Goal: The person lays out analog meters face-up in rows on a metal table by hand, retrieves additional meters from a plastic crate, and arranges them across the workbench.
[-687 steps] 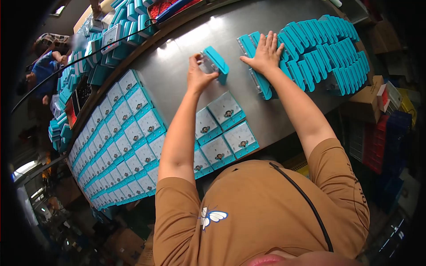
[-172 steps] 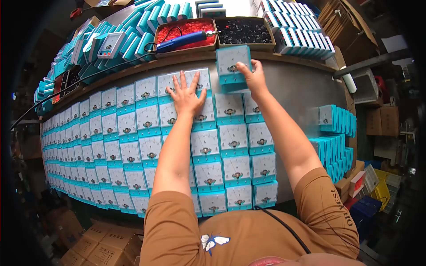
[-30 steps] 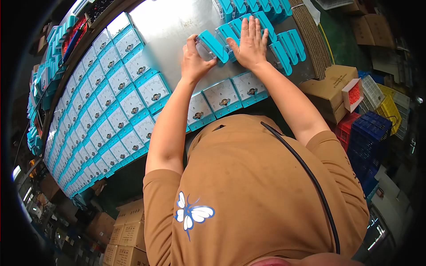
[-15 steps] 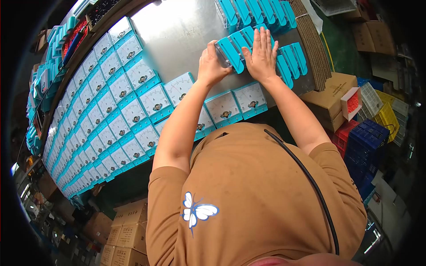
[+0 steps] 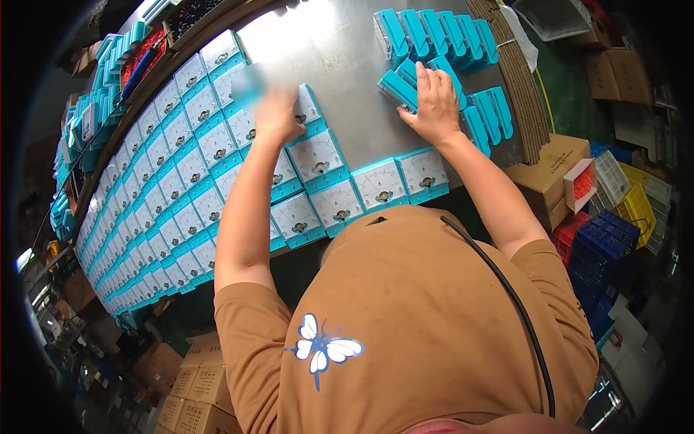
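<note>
My left hand (image 5: 276,119) reaches over the rows of panel meters, its fingers smeared by motion. A blurred grey and teal panel meter (image 5: 249,88) shows at its fingertips. By the thumb lies a white-faced panel meter (image 5: 309,105), partly covered by the hand. My right hand (image 5: 437,110) is closed around the ends of teal-backed panel meters (image 5: 399,88) standing on edge, thumb at their near end and fingers over the top. These lean to the left. Many meters (image 5: 318,155) lie face up in rows, each with a dial and a teal base.
More teal meters (image 5: 426,32) stand on edge at the back right, and others (image 5: 491,114) right of my right hand. Stacked cardboard sheets (image 5: 531,130) line the metal table's (image 5: 340,79) right edge. A carton (image 5: 553,163), a box of red parts (image 5: 580,182) and blue crates (image 5: 603,239) sit beyond.
My left hand has moved left from the standing meters to the rows. One more meter lies face up beside it. The meters under my right hand now lean more, and its fingers are more curled.
</note>
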A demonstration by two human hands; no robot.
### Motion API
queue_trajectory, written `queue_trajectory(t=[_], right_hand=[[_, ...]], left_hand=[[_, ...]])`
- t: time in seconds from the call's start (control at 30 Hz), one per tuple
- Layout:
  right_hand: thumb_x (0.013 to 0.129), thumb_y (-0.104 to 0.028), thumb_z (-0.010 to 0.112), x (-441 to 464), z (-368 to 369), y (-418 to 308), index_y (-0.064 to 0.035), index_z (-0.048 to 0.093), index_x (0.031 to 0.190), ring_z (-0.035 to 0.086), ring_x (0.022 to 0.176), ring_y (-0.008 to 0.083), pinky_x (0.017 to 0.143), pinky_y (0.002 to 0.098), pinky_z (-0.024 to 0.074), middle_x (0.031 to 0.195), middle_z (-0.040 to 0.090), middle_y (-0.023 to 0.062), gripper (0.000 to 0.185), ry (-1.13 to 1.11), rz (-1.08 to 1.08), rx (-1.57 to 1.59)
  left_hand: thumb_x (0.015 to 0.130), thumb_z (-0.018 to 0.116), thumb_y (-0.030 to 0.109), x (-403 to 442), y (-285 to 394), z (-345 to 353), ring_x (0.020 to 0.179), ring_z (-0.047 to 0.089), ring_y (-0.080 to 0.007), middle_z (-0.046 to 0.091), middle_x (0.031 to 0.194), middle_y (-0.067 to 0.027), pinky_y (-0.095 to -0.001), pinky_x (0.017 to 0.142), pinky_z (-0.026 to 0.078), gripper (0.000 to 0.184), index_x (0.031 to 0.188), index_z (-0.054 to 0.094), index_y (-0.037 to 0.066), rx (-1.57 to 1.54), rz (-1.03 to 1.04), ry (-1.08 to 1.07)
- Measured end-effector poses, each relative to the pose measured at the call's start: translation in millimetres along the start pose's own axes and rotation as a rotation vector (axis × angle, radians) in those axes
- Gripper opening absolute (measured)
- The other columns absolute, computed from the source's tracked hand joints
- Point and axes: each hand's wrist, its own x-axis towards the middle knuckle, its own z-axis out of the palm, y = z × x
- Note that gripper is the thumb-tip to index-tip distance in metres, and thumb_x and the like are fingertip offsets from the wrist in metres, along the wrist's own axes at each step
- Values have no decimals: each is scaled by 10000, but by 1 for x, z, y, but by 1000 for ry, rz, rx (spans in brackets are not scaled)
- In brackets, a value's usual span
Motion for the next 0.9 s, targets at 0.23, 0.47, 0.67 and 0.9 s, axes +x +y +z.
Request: queue_trajectory(t=[0.23, 0.47, 0.67, 0.9], right_hand=[[771, -412, 818, -26, 25, -32, -26, 522, 1279, 611, 1046, 298, 932, 397, 492, 1152, 623, 210, 704, -343, 491, 1080], [873, -272, 774, -10, 32, -39, 13, 511, 1199, 609, 972, 140, 842, 292, 503, 1047, 639, 93, 507, -364, 680, 1468], [783, -314, 835, 45, 87, -64, -35, 527, 1202, 653, 904, 230, 794, 364, 535, 1001, 662, 144, 590, -118, 653, 1106], [856, -251, 694, 57, 18, -19, -87, 560, 1324, 485, 1291, 345, 1075, 450, 392, 1373, 521, 204, 513, 38, -8, 585]], left_hand=[[604, 820, 231, -1, -3, 7, 1232, 514, -326, 563, 1301, -117, -444, 1008, 470, 992, 1508, 419, 150, -95, -6, 35], [627, 823, 215, 0, -4, 5, 1271, 480, -306, 539, 1335, -93, -460, 1029, 418, 970, 1507, 417, 164, -134, -22, 12], [608, 815, 250, -1, -5, 7, 1235, 498, -320, 556, 1289, -109, -471, 1025, 429, 970, 1495, 434, 156, -134, -2, 38], [690, 795, 438, 52, 9, -23, 1294, 475, -330, 556, 1361, -152, -485, 1058, 399, 828, 1418, 543, 135, -301, 97, 72]])
